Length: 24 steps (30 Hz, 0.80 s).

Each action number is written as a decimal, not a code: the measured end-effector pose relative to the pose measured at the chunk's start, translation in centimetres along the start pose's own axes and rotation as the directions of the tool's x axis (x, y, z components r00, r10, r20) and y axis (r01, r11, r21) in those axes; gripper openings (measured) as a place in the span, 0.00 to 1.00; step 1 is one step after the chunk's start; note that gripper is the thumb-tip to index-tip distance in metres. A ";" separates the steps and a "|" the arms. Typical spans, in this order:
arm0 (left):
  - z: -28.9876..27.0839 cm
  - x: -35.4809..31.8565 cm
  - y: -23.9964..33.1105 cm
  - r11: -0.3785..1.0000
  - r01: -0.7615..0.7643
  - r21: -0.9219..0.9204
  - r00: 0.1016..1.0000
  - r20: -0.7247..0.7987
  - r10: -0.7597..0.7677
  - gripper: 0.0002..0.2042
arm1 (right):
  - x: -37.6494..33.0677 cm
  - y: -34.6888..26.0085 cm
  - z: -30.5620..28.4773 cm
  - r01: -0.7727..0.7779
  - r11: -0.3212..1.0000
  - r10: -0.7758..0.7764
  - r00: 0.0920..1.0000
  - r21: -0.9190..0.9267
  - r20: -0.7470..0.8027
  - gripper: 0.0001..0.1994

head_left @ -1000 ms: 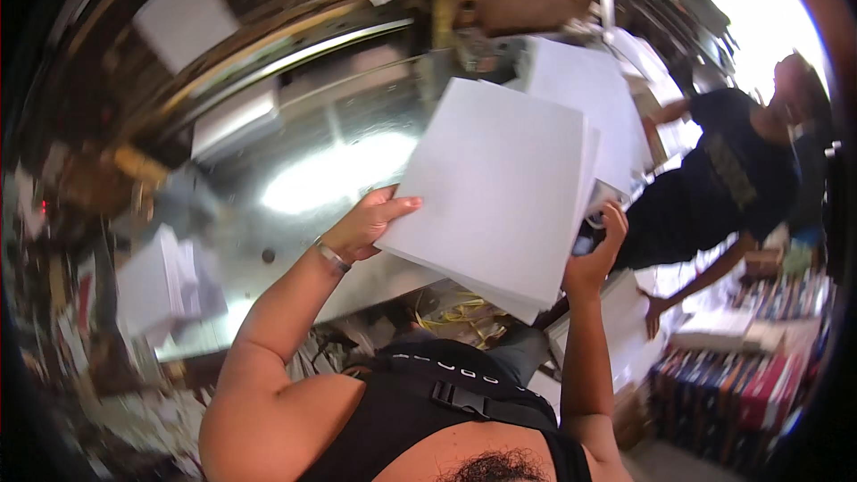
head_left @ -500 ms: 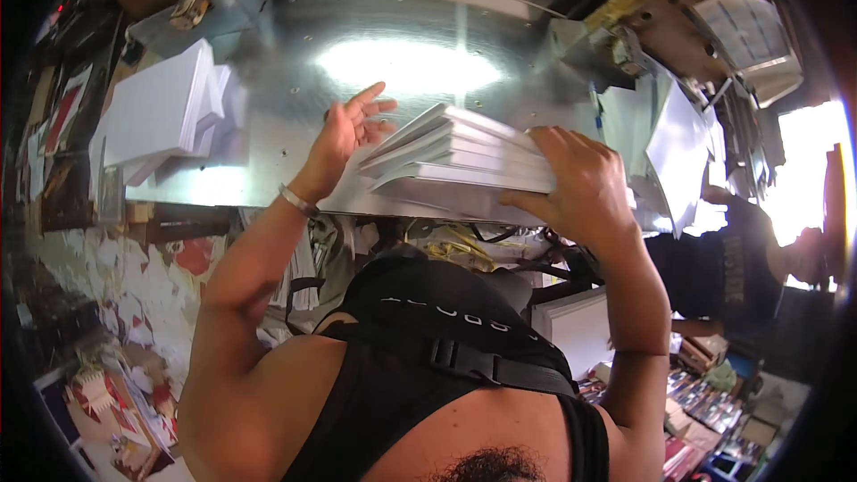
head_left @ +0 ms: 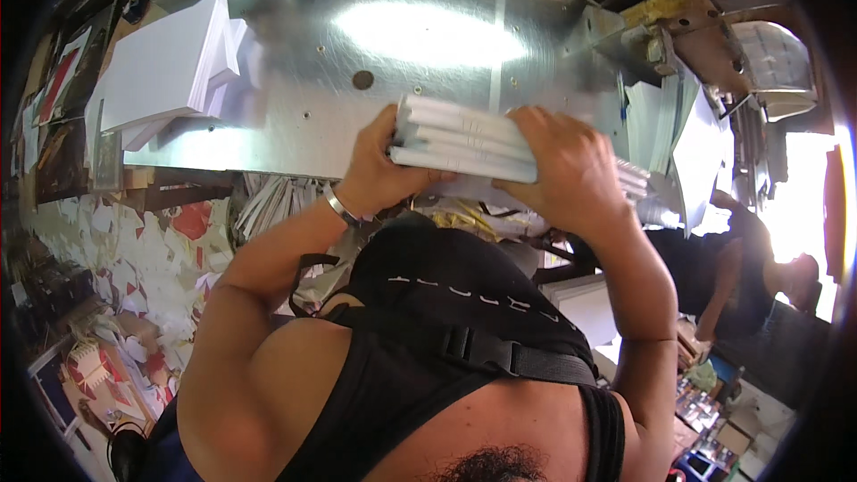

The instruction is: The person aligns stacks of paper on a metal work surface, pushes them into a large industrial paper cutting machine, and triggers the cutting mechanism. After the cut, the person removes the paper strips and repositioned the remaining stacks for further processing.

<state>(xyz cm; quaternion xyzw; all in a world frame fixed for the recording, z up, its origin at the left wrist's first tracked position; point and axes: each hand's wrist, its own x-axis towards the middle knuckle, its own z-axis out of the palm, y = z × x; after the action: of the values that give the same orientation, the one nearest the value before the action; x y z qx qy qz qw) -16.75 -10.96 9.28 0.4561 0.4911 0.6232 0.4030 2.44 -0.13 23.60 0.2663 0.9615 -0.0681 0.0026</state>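
Paper stack (head_left: 464, 138) lay at the near edge of the metal table (head_left: 295, 116), gripped at both ends. Left hand (head_left: 379, 170) was closed around its left end; right hand (head_left: 562, 165) was spread over its top and right side. A second paper pile (head_left: 170, 62) sat well apart, far left. Another person (head_left: 741, 259) stood at right.

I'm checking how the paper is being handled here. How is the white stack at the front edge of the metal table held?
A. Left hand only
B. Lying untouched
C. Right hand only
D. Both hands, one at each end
D: the left hand grips the near-left end of the stack of white paper while the right hand lies over its right part, above the metal table.
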 end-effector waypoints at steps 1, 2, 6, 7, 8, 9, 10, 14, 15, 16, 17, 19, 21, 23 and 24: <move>-0.3 0.4 0.4 0.994 -0.092 0.064 0.996 0.009 0.091 0.32 | -0.2 -0.1 -0.8 0.017 1.000 -0.017 0.999 -0.015 -0.031 0.30; -0.6 0.9 0.5 0.977 -0.165 0.134 0.986 0.015 0.165 0.32 | -0.4 0.0 -1.6 0.060 0.998 -0.058 0.996 0.026 -0.071 0.30; -1.7 2.5 -0.6 0.989 -0.147 0.000 0.987 0.067 0.147 0.32 | -1.3 1.4 -1.9 0.012 0.999 -0.016 0.992 -0.031 -0.127 0.32; -1.7 2.7 -1.3 0.996 -0.077 -0.043 0.995 0.065 0.079 0.33 | -1.7 2.3 -1.6 -0.006 1.000 0.003 0.991 -0.024 -0.130 0.36; -1.7 2.9 -2.0 0.996 0.001 -0.091 0.998 0.070 0.005 0.33 | -2.4 3.2 -0.9 -0.062 0.998 0.060 0.996 -0.031 -0.066 0.36; -1.5 3.0 -2.6 0.992 0.086 -0.092 0.995 0.054 -0.082 0.33 | -3.0 4.1 0.2 -0.133 0.983 0.124 0.989 -0.122 -0.080 0.37; -1.7 3.1 -3.1 0.993 0.005 -0.117 0.999 0.046 0.000 0.33 | -3.6 5.6 1.0 -0.269 0.935 0.260 0.963 -0.230 -0.072 0.38; -2.3 2.7 -4.5 0.995 0.064 -0.073 0.993 0.102 -0.056 0.31 | -9.0 11.0 2.7 -0.438 0.870 0.438 0.897 0.225 0.053 0.45; -2.5 2.9 -4.7 0.999 0.040 -0.026 0.992 0.118 -0.037 0.33 | -10.0 11.6 4.4 -0.370 0.699 0.509 0.859 0.611 -0.062 0.47; -2.6 2.8 -4.9 1.000 -0.003 0.011 0.991 0.134 0.001 0.34 | -10.6 12.0 6.4 -0.167 0.372 0.610 0.785 0.913 -0.106 0.49; -2.7 2.9 -5.1 0.999 0.022 0.024 0.991 0.131 -0.025 0.34 | -10.6 12.2 9.1 -0.244 0.428 0.628 0.773 0.870 -0.093 0.49; -2.4 3.1 -5.4 0.978 -0.138 0.159 0.984 0.131 0.118 0.37 | -10.3 11.9 13.8 -0.296 0.354 0.650 0.760 0.887 -0.007 0.46; -1.9 3.4 -5.5 0.973 -0.123 0.197 0.987 0.123 0.100 0.38 | -9.8 11.2 16.7 -0.234 0.421 0.728 0.663 0.877 -0.173 0.37; -1.3 3.6 -5.1 0.981 -0.065 0.180 0.995 0.084 0.051 0.37 | -9.2 11.2 16.9 -0.343 0.463 0.760 0.628 0.817 -0.167 0.38; -1.0 3.6 -4.6 0.979 -0.115 0.170 0.989 0.110 0.097 0.37 | -9.1 11.2 16.2 -0.333 0.579 0.717 0.643 0.744 -0.270 0.39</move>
<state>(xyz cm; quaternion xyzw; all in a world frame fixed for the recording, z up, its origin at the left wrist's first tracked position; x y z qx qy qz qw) -18.41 -6.90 5.28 0.5463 0.4981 0.5743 0.3517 15.44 2.54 6.46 0.5443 0.7039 -0.3043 -0.3401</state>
